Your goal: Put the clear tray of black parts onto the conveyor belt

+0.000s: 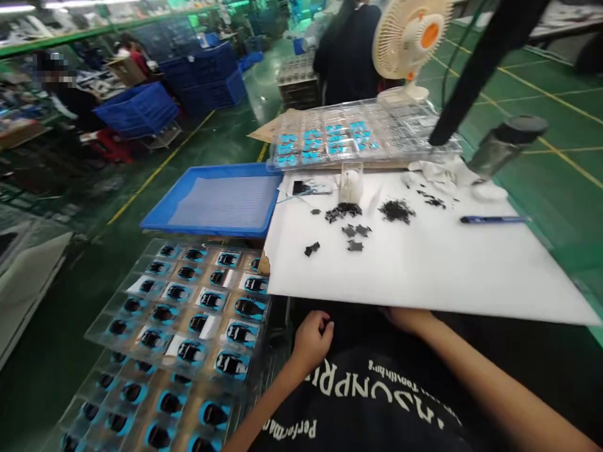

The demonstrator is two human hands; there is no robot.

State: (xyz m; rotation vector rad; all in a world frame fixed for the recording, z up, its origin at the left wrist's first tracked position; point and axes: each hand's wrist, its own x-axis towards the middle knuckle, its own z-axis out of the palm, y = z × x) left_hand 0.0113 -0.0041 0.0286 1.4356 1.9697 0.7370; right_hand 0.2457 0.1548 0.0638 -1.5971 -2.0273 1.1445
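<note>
My left hand (pixel 313 339) hangs by my dark shirt, just below the front edge of the white work surface (pixel 400 270). Its fingers are loosely curled in, and nothing shows in them. Under the same edge reaches my right hand (pixel 407 319); its fingers are hidden. On the white surface lie a pile of small black parts (pixel 397 211), a heap of dark pieces (pixel 343 212), several flat grey pieces (pixel 355 245) and a small black cluster (pixel 311 249). A clear cup (pixel 351 184) with white stuff inside stands behind them.
Left are stacked clear trays (pixel 188 270) of black-and-blue parts and a blue tray (pixel 207 201). At the back are another clear tray (pixel 325 135), a fan (pixel 414 37), a dark post (pixel 485 69) and a bottle (pixel 506 147). A blue pen (pixel 494 220) lies right. People work beyond.
</note>
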